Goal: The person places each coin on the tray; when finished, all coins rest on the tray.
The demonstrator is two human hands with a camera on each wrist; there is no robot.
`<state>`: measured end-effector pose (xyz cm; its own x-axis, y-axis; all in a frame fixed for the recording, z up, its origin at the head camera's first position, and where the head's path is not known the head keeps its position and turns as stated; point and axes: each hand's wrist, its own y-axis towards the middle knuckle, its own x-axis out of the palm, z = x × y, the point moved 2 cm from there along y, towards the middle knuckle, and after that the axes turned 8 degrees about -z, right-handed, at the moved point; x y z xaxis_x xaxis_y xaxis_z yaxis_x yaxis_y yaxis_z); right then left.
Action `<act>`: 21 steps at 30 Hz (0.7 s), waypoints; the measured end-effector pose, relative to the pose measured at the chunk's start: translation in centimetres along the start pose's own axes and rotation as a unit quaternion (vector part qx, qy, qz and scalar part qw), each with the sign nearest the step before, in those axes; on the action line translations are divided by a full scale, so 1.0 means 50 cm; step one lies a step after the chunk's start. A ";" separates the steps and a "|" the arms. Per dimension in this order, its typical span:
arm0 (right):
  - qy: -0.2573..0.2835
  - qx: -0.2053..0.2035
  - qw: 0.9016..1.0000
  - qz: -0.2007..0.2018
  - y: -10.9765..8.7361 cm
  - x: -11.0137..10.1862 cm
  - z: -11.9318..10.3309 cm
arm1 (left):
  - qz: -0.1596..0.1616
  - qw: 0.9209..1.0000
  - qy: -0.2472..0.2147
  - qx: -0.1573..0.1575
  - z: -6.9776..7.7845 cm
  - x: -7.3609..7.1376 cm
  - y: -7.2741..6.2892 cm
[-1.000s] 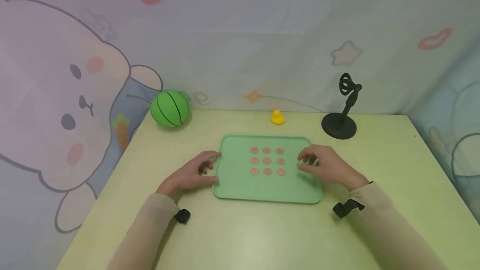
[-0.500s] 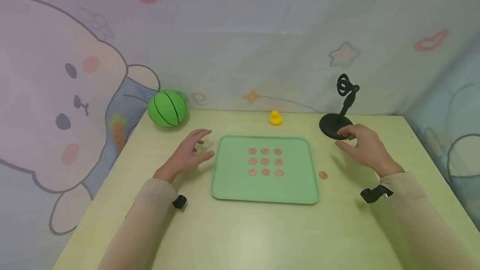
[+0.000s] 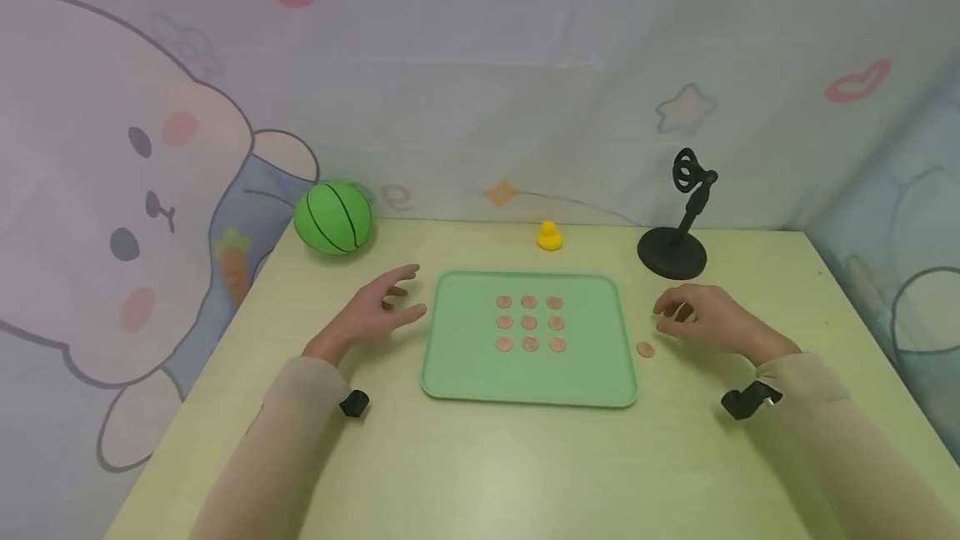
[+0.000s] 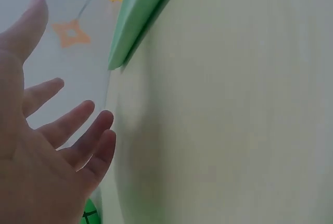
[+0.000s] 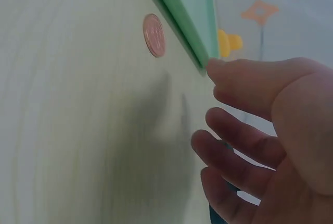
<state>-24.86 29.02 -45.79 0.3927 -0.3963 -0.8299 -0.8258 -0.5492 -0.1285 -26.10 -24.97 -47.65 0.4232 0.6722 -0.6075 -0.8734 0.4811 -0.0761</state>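
Observation:
A copper coin lies flat on the table, just outside the right rim of a green tray. Beside and a little above this coin hovers my right hand, its fingers loosely bent; the right wrist view shows nothing held and the loose coin apart from the fingertips. Several matching coins form a square grid of rows on the tray. To the left of the tray my left hand hangs over the table with thumb and fingers spread, touching nothing.
Toward the back of the table are a green ball at left, a yellow rubber duck behind the tray, and a black stand at right. A patterned cloth hangs behind the table.
My right hand left the tray's right edge, swung right toward the stand, then came back down near the loose coin, uncovering it. My left hand drew away from the tray's left rim.

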 end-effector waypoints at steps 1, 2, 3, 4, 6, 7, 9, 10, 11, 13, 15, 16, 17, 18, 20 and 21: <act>0.009 -0.003 1.000 -0.009 0.000 0.005 -0.001 | -0.005 1.000 0.001 0.002 -0.002 0.005 -0.001; 0.015 -0.003 1.000 -0.018 0.001 0.010 -0.001 | -0.008 1.000 0.001 0.002 -0.002 0.011 -0.002; 0.020 -0.002 0.999 -0.026 0.002 0.015 -0.003 | -0.011 1.000 -0.003 0.000 -0.002 0.015 -0.004; 0.025 0.001 0.999 -0.035 0.002 0.018 -0.005 | -0.014 1.000 -0.004 -0.001 -0.002 0.019 -0.005; 0.028 0.005 0.998 -0.050 0.002 0.026 -0.008 | -0.019 1.000 -0.003 -0.003 -0.004 0.026 -0.008; 0.027 0.009 0.998 -0.055 0.002 0.029 -0.009 | -0.022 1.000 -0.004 -0.005 -0.004 0.028 -0.010; 0.019 0.009 0.998 -0.064 0.002 0.033 -0.011 | -0.030 1.000 -0.003 -0.002 -0.006 0.031 -0.011; 0.016 0.008 0.998 -0.068 0.001 0.035 -0.011 | -0.034 0.999 -0.003 -0.001 -0.008 0.032 -0.010; 0.013 0.006 0.997 -0.069 0.001 0.036 -0.011 | -0.040 0.999 -0.005 0.000 -0.009 0.032 -0.010; 0.011 0.003 0.997 -0.073 0.002 0.037 -0.010 | -0.051 0.999 -0.008 0.001 -0.010 0.034 -0.010; 0.014 -0.005 0.997 -0.075 0.004 0.037 -0.011 | -0.065 0.998 -0.010 -0.002 -0.011 0.035 -0.009; 0.016 -0.009 0.997 -0.076 0.004 0.037 -0.011 | -0.071 0.997 -0.009 -0.007 -0.012 0.035 -0.009; 0.019 -0.014 0.997 -0.076 0.005 0.037 -0.012 | -0.078 0.997 -0.007 -0.010 -0.013 0.036 -0.010; 0.019 -0.019 0.997 -0.076 0.006 0.037 -0.013 | -0.084 0.996 -0.005 -0.014 -0.013 0.036 -0.010; 0.019 -0.033 0.996 -0.075 0.008 0.039 -0.014 | -0.094 0.995 -0.003 -0.020 -0.015 0.038 -0.010; 0.017 -0.039 0.996 -0.074 0.009 0.039 -0.014 | -0.096 0.995 -0.001 -0.024 -0.016 0.038 -0.011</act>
<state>-24.16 27.46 -47.09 0.5230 -0.3306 -0.7856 -0.7243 -0.6583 -0.2051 -25.02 -24.39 -49.38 0.5834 0.5717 -0.5769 -0.7871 0.5733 -0.2277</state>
